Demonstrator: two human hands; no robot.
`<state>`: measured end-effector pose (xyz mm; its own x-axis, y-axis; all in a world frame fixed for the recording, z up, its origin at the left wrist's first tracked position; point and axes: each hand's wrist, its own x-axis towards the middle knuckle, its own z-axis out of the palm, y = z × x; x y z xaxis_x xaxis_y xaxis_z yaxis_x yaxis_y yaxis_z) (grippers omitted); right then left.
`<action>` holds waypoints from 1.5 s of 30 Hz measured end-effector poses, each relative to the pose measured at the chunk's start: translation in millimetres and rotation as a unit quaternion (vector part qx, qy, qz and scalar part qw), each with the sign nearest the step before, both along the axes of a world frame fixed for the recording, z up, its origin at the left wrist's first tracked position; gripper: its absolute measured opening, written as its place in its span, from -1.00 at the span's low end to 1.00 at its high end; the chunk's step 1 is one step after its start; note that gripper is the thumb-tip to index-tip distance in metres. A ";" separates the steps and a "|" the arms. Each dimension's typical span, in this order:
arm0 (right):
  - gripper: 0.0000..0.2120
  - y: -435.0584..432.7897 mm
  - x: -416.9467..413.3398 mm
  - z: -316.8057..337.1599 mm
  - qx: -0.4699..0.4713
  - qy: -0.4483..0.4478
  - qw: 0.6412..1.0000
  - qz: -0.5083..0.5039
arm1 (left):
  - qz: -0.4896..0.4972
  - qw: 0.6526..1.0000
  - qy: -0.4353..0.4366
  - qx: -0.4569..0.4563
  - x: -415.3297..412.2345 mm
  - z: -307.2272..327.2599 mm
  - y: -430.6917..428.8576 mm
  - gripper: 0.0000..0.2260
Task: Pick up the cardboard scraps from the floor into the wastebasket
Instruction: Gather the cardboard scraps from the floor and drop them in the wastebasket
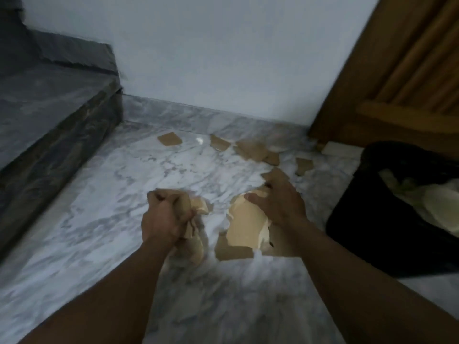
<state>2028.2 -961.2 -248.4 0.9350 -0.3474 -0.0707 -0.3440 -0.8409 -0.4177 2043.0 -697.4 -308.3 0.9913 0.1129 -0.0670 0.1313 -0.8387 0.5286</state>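
Observation:
Brown cardboard scraps lie scattered on the marble floor. My left hand is clenched around a bunch of crumpled scraps that stick out below and to the right of the fist. My right hand grips a large pale cardboard piece held above a flat brown scrap. Several more scraps lie farther back: one alone, a cluster and one near the wastebasket. The black wastebasket stands at the right with pale waste inside.
A dark stone step rises along the left side. A pale wall closes the back. A wooden door and frame stand at the back right, behind the wastebasket. A small white fleck lies among the far scraps.

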 end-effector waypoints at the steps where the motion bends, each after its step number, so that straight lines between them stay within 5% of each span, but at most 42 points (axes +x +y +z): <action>1: -0.22 -10.5 -0.8 17.3 -0.014 -0.014 1.000 -0.002 | -0.010 1.000 -0.014 -0.005 6.6 16.9 -12.2 -0.40; 11: -0.23 -147.6 -41.4 199.8 -0.108 -0.200 0.971 -0.078 | -0.150 0.963 -0.208 -0.079 23.3 201.0 -184.0 -0.39; 18: -0.21 -268.1 -98.9 220.1 -0.140 -0.206 0.946 -0.210 | -0.244 0.938 -0.213 -0.124 -9.1 259.1 -325.0 -0.34; 27: -0.58 -326.2 -136.0 196.6 -0.028 -0.217 0.943 -0.251 | -0.381 0.912 -0.050 -0.141 -37.5 238.1 -423.4 -0.64; 35: -0.70 -272.3 -118.3 213.6 -0.030 -0.205 0.962 -0.181 | -0.201 0.949 -0.233 -0.068 -28.9 226.8 -343.4 -0.67; 41: -0.76 -169.6 -60.9 184.5 -0.012 -0.236 0.969 -0.079 | -0.162 0.969 -0.183 -0.025 -17.7 117.4 -237.9 -0.67; 45: -0.68 -100.3 -16.2 121.7 -0.020 -0.228 0.973 0.021 | -0.157 0.987 -0.032 0.016 -36.4 9.8 -185.7 -0.42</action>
<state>2012.0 -1061.5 -126.7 0.8790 -0.3028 0.3683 -0.0958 -0.8689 -0.4857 2006.7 -883.1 -298.5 0.9800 -0.1989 -0.0038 -0.1704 -0.8492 0.4999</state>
